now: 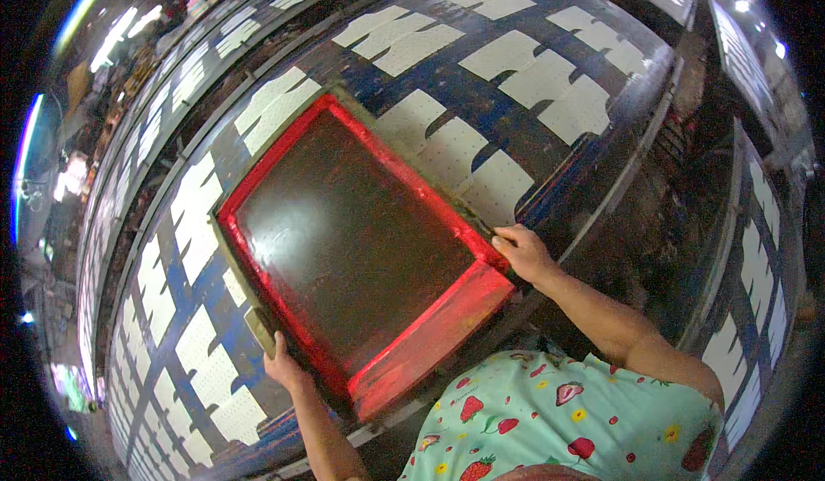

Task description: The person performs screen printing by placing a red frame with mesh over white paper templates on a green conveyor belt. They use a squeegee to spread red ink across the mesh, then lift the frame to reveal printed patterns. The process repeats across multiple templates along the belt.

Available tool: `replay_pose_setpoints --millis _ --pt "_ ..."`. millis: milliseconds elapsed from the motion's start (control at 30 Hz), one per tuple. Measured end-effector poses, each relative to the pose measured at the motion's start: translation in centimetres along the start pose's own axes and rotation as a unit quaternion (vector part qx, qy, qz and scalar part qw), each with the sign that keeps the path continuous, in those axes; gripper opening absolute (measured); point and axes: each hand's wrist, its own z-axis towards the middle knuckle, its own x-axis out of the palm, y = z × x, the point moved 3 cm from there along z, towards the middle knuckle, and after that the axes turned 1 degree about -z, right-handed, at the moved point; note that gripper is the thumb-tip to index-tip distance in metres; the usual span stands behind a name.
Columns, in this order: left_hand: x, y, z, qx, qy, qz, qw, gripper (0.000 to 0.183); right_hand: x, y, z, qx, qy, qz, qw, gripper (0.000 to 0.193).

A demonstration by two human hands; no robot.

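Note:
A screen printing frame (344, 223) with a dark mesh and red borders lies tilted across the table in front of me. My left hand (286, 366) is closed on its left edge near the lower corner, beside a small pale block on the rim. At the opposite edge, my right hand (522, 253) grips the frame near the lower right corner, thumb on top. White cut fabric pieces (498, 185) with small dots lie flat just beyond the frame. Whether the frame rests fully on the table, I cannot tell.
The long dark-blue table (404, 86) carries rows of white fabric pieces (210, 369) and has a metal rail (632, 150) along its near side. Similar tables stand on the left (176, 77) and on the right (746, 249). Bright lamps show along the upper edges.

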Motion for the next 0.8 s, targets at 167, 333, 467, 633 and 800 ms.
replay_pose_setpoints --millis 167,333,467,633,800 --pt "10.1 0.6 -7.6 0.023 0.002 -0.018 1.000 0.035 -7.9 -7.5 5.7 0.043 0.004 0.005 0.999 0.041" --pt "18.0 1.3 -12.5 0.051 0.019 -0.076 0.996 0.032 -14.3 -11.9 9.2 0.102 0.024 0.025 0.994 0.039" --pt "21.0 1.8 -14.1 0.040 -0.006 -0.005 0.999 0.030 -17.7 -13.7 10.5 0.108 0.021 0.022 0.994 0.045" --pt "23.1 2.4 -15.0 0.067 -0.008 0.082 0.994 0.033 -20.0 -16.1 11.9 0.094 0.008 0.056 0.994 0.042" --pt "23.2 3.1 -14.8 0.076 -0.003 0.060 0.995 0.036 -20.6 -15.6 11.9 0.079 0.027 0.019 0.996 0.042"
